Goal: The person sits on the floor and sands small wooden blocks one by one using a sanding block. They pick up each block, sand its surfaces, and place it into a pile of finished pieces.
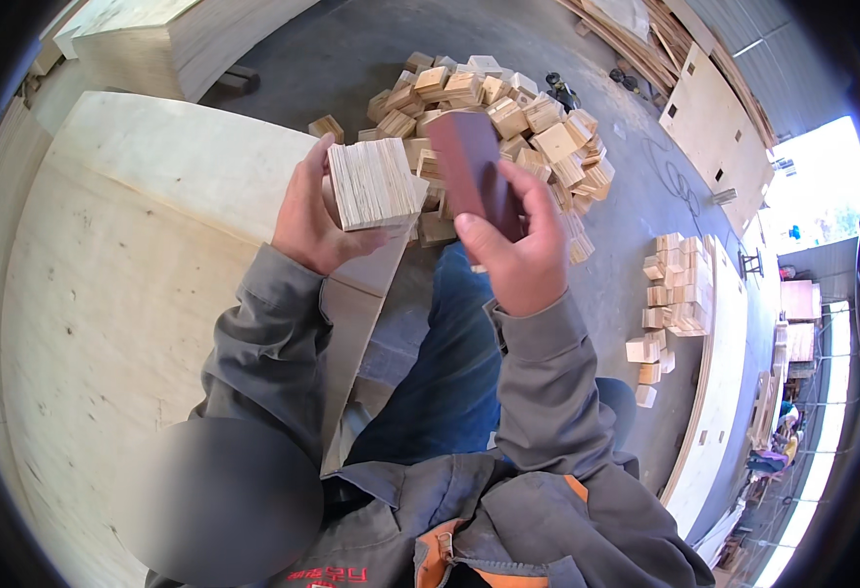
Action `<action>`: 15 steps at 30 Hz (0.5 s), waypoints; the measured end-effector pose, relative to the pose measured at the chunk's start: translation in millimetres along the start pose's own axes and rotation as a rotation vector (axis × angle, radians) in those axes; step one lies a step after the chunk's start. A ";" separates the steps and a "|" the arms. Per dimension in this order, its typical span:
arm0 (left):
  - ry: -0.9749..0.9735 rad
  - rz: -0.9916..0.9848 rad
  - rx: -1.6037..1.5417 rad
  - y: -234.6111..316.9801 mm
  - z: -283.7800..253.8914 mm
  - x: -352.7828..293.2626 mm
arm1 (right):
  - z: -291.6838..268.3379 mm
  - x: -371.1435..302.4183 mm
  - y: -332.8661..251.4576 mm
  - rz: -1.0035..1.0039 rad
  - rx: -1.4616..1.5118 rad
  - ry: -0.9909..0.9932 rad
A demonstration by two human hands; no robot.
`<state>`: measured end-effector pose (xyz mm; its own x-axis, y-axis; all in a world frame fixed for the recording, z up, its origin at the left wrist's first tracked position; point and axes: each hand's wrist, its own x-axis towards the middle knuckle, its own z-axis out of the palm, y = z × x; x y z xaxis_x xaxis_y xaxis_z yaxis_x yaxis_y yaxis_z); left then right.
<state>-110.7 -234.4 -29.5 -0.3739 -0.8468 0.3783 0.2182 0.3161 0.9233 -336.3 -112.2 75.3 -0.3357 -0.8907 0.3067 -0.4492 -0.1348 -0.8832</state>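
Observation:
My left hand (310, 227) grips a pale plywood block (375, 186) from its left side, thumb up along the edge and fingers under it. The block's layered end grain faces up toward me. Held in my right hand (528, 250) is a long red-brown sanding block (474, 165), tilted, with my thumb on its near side and fingers around its right side. A small gap separates it from the plywood block. The far ends of my left fingers are hidden behind the wood.
Beyond my hands a heap of wooden blocks (557, 143) lies on the grey floor (636, 186). At left is a large plywood sheet (126, 274). More blocks stand stacked (687, 284) at right, beside long boards (719, 377). A plywood stack (155, 49) rises at the far left.

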 end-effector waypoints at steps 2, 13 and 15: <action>-0.021 -0.075 -0.060 9.6 5.4 0.5 | 5.8 -2.4 -8.9 -0.135 -0.190 -0.069; 0.008 -0.024 0.281 -7.5 -2.6 -3.2 | 53.7 8.5 -30.0 -0.500 -0.656 -0.231; 0.016 -0.097 0.181 0.5 1.0 0.1 | 80.2 55.8 -20.3 -0.474 -0.669 -0.195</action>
<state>-111.6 -233.8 -28.9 -0.3710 -0.8830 0.2876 0.0158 0.3037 0.9526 -279.6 -194.0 81.9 0.1341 -0.8719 0.4709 -0.9231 -0.2828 -0.2608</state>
